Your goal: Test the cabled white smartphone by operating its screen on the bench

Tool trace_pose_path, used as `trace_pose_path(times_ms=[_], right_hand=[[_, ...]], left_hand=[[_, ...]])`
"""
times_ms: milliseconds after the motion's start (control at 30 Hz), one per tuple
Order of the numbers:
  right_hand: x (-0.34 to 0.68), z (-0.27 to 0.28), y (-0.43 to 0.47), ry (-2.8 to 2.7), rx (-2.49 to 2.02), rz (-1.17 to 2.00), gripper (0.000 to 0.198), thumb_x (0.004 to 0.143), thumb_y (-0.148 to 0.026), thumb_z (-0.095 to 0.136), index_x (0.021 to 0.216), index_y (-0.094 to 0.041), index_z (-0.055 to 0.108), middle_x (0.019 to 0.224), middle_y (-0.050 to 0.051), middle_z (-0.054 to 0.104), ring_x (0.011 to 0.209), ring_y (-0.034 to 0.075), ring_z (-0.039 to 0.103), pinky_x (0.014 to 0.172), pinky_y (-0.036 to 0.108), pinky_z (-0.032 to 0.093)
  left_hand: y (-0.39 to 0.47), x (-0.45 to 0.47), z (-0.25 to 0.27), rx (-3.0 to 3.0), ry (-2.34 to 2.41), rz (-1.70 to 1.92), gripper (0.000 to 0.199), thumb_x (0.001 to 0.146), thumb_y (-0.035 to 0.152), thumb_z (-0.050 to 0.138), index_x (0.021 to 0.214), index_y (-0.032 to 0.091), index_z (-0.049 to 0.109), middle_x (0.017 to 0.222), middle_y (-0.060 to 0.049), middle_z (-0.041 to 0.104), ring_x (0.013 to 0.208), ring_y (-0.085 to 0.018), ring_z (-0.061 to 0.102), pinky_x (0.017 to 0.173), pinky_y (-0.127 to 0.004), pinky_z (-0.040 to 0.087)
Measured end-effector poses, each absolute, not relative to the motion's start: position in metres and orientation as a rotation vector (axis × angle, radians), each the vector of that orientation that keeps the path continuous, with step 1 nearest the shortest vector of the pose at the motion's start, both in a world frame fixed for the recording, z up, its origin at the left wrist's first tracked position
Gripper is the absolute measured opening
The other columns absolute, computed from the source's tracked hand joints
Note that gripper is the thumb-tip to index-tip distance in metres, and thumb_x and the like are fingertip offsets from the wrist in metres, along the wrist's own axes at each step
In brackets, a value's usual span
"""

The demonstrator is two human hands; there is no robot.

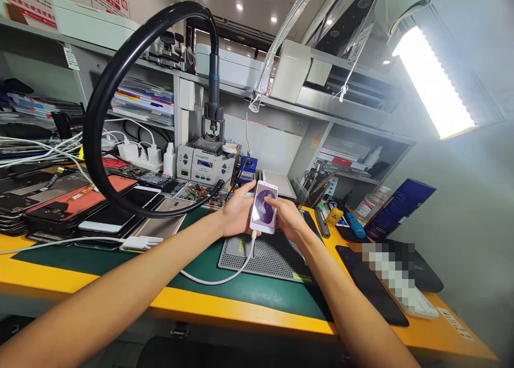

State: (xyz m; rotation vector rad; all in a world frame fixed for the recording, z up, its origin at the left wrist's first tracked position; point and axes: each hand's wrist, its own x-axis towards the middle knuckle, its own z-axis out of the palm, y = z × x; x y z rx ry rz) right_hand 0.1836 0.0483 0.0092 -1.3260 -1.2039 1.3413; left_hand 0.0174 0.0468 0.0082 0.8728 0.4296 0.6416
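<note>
A white smartphone (263,207) with a lit screen is held upright above the workbench. My left hand (237,211) is closed around its left side, with fingertips showing below its lower edge. At the right edge of the phone is my right hand (290,218), one digit reaching across onto the screen; its other fingers are curled against the phone and partly hidden. A white charging cable (225,282) is plugged into the phone's bottom end and loops down to the left. Beneath both hands lies a grey perforated mat (261,258) on a green work mat (188,298).
Stacked phones and phone parts (80,196) crowd the left side. A soldering or hot-air station (206,162) stands behind, and a black flexible arm (90,121) arches over the left. Tools, bottles and a blue box (401,207) are on the right, below a bright lamp (433,84).
</note>
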Motion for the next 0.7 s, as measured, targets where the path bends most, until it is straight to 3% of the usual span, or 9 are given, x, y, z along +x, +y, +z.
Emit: trace_pose_path(times_ms=[200, 467, 567, 700], right_hand=[[0.1865, 0.0096, 0.0493, -1.198, -1.288, 1.378, 0.015, 0.080, -0.029, 0.067, 0.091, -0.018, 0.065, 0.072, 0.002, 0.068, 0.054, 0.015, 0.058, 0.053, 0.030, 0.053], [0.1897, 0.0132, 0.0426, -1.432, -1.166, 1.411, 0.045, 0.058, -0.018, 0.085, 0.100, -0.017, 0.066, 0.083, 0.002, 0.074, 0.068, 0.018, 0.067, 0.059, 0.029, 0.054], [0.1888, 0.0139, 0.0438, -1.396, -1.204, 1.394, 0.039, 0.062, -0.021, 0.083, 0.098, -0.018, 0.066, 0.082, 0.003, 0.073, 0.065, 0.017, 0.066, 0.057, 0.029, 0.054], [0.1857, 0.0126, 0.0477, -1.264, -1.301, 1.366, 0.018, 0.078, -0.029, 0.072, 0.090, -0.019, 0.065, 0.075, 0.003, 0.071, 0.056, 0.015, 0.061, 0.053, 0.030, 0.054]], left_hand=[[0.0482, 0.0153, 0.0091, 0.818, 0.456, 0.638, 0.072, 0.089, 0.076, 0.033, 0.119, 0.016, 0.059, 0.098, -0.017, 0.070, 0.074, -0.030, 0.067, 0.057, -0.040, 0.052], [0.0509, 0.0139, 0.0064, 0.806, 0.459, 0.646, 0.069, 0.089, 0.075, 0.036, 0.120, 0.018, 0.058, 0.095, -0.016, 0.071, 0.071, -0.030, 0.067, 0.055, -0.041, 0.053], [0.0500, 0.0144, 0.0062, 0.818, 0.460, 0.640, 0.070, 0.089, 0.075, 0.036, 0.119, 0.017, 0.058, 0.096, -0.017, 0.070, 0.073, -0.031, 0.067, 0.055, -0.041, 0.053], [0.0475, 0.0158, 0.0071, 0.842, 0.473, 0.645, 0.070, 0.090, 0.075, 0.036, 0.119, 0.016, 0.059, 0.098, -0.017, 0.070, 0.074, -0.030, 0.068, 0.056, -0.040, 0.053]])
